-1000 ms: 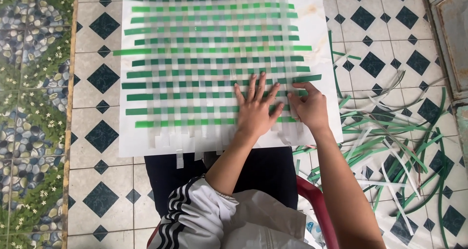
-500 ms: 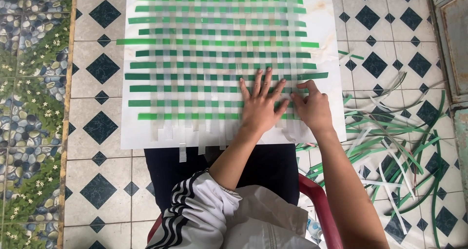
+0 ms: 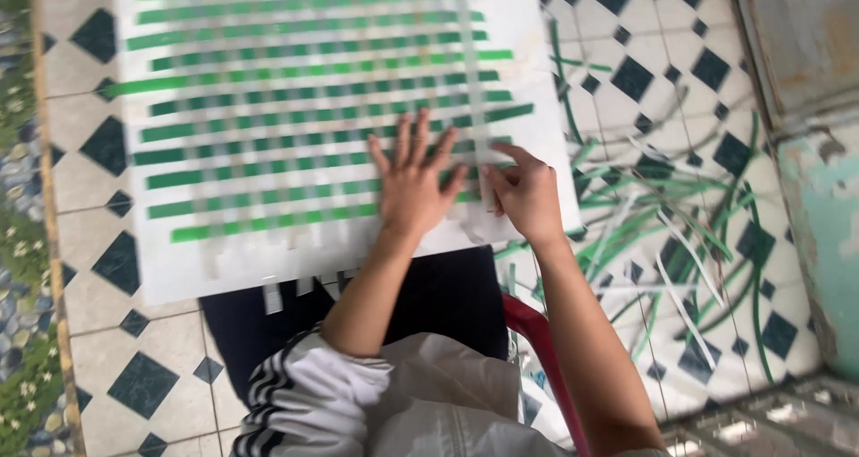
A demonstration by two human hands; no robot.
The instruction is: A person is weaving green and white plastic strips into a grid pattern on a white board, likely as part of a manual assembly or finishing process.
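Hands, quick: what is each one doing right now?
Left hand: open, fingers spread flat on the green and white woven strip mat.
Right hand: fingers pinching a white vertical strip of the mat.

Left hand (image 3: 413, 181): flat, palm down, fingers spread, forearm bare below a pushed-up sleeve.
Right hand (image 3: 528, 193): fingers curled, thumb and fingertips pinched together.

Loose strips (image 3: 662, 215) clutter floor right of woven mat (image 3: 268, 108); left tiles (image 3: 89, 242) seemingly open.
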